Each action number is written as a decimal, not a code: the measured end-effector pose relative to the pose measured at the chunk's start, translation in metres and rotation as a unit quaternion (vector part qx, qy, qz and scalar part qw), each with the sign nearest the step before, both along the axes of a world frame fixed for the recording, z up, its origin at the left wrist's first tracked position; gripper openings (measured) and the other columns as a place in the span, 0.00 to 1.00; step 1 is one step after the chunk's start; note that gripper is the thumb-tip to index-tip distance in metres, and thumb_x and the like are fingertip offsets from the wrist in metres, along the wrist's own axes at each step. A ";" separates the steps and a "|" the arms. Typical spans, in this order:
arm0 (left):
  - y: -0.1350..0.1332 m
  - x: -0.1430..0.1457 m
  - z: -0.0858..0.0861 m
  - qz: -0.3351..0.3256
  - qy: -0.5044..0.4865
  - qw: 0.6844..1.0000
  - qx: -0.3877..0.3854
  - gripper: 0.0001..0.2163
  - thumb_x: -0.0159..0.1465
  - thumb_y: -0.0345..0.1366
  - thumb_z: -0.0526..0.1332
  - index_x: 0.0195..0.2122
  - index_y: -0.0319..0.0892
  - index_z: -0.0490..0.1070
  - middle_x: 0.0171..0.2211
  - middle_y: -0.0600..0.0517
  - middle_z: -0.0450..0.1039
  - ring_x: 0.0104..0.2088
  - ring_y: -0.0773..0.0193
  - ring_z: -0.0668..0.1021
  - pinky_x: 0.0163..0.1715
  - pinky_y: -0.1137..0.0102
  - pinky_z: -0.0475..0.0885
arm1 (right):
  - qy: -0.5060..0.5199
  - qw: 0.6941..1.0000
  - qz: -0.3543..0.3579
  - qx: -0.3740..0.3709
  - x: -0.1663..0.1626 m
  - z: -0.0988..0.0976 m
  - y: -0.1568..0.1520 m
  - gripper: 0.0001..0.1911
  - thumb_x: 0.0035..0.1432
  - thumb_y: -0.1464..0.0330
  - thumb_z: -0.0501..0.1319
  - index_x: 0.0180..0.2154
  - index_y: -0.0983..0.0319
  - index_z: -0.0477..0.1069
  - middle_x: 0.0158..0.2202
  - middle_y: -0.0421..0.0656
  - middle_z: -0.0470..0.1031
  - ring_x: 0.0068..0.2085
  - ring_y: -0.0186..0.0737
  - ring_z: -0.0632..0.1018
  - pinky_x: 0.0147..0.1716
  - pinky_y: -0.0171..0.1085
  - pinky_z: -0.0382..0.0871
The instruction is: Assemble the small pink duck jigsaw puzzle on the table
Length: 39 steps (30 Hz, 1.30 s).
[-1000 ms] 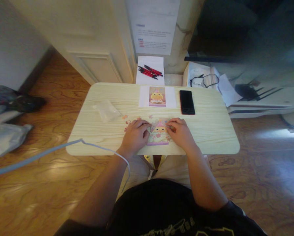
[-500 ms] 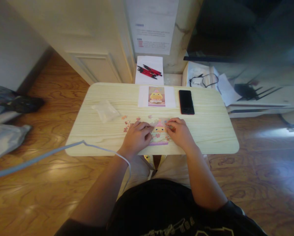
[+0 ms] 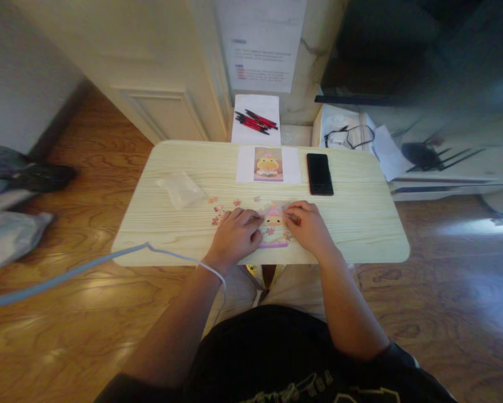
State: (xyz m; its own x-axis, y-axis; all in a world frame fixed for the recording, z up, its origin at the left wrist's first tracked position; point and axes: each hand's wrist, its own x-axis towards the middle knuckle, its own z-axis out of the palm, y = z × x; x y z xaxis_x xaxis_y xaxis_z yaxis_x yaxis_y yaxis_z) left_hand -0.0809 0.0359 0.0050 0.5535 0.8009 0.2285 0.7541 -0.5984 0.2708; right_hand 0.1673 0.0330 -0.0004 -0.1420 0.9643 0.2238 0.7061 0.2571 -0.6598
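Note:
A partly assembled jigsaw puzzle [image 3: 273, 220] with a yellow face and a pink hat lies near the table's front edge. My left hand [image 3: 237, 232] rests at its left side, fingers bent, the fingertips touching the puzzle's edge. At the right side my right hand [image 3: 305, 224] is closed in a pinch on the puzzle's edge; what lies between thumb and finger is too small to make out. Loose puzzle pieces [image 3: 217, 215] are scattered left of my left hand, partly hidden by it. Behind the puzzle lies a printed picture [image 3: 269, 164] of the same yellow figure on white paper.
A clear plastic bag [image 3: 181, 190] lies on the left of the table [image 3: 361, 235]. A black phone [image 3: 319, 174] is at the back right. Red pens [image 3: 255, 121] lie on paper beyond the table. A pale cable [image 3: 108, 256] crosses to my left wrist.
Both hands stay almost in place at the puzzle's sides. Only a very slight shift of the view shows.

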 end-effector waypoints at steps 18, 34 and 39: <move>-0.006 -0.010 -0.009 0.014 -0.016 0.999 0.026 0.15 0.68 0.34 0.60 0.53 0.48 0.80 0.52 0.49 0.81 0.49 0.52 0.77 0.51 0.55 0.72 | -0.004 1.000 0.017 -0.010 0.001 0.009 -0.003 0.14 0.64 0.73 0.64 0.49 0.55 0.81 0.52 0.46 0.78 0.55 0.51 0.74 0.58 0.52 0.73; -0.008 -0.012 -0.007 0.028 -0.019 0.999 0.007 0.15 0.67 0.32 0.61 0.53 0.48 0.78 0.52 0.50 0.80 0.50 0.53 0.77 0.51 0.55 0.72 | -0.005 0.999 0.028 -0.037 0.001 0.019 -0.002 0.13 0.65 0.73 0.64 0.48 0.55 0.81 0.52 0.45 0.77 0.55 0.50 0.75 0.58 0.52 0.73; -0.006 -0.006 -0.001 0.074 -0.010 0.997 0.015 0.10 0.68 0.35 0.62 0.48 0.46 0.78 0.48 0.48 0.81 0.47 0.52 0.78 0.48 0.56 0.70 | -0.006 0.999 0.034 -0.035 0.001 0.021 -0.001 0.14 0.65 0.73 0.63 0.49 0.55 0.80 0.52 0.45 0.77 0.55 0.50 0.75 0.58 0.52 0.73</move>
State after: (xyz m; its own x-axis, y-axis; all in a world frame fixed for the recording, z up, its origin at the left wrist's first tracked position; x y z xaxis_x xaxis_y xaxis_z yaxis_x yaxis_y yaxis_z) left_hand -0.0870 0.0303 0.0041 0.4244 0.8663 0.2635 0.8300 -0.4885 0.2693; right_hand 0.1682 0.0319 0.0204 -0.2108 0.9653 0.1539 0.6967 0.2588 -0.6690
